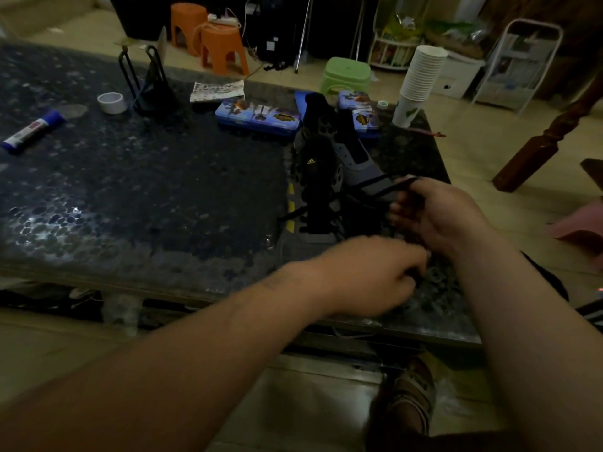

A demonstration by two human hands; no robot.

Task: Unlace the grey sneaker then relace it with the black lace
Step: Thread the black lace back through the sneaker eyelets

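Note:
The grey sneaker (pixel 326 171) stands on the dark stone table (pixel 146 190), toe toward me, its black tongue raised. A black lace (pixel 381 187) runs from the sneaker's right side to my right hand (pixel 437 216), whose fingers pinch it just right of the shoe. In front of the toe, my left hand (pixel 368 275) has its fingers curled around another stretch of the black lace; the fingertips are partly hidden. Lace crossings show on the lower eyelets.
Behind the sneaker lie two blue tins (pixel 257 117), with a stack of paper cups (pixel 419 79) at the table's far right corner. A tape roll (pixel 112 102), a glue stick (pixel 32 130) and a black stand (pixel 153 86) sit left. Stools stand on the floor beyond.

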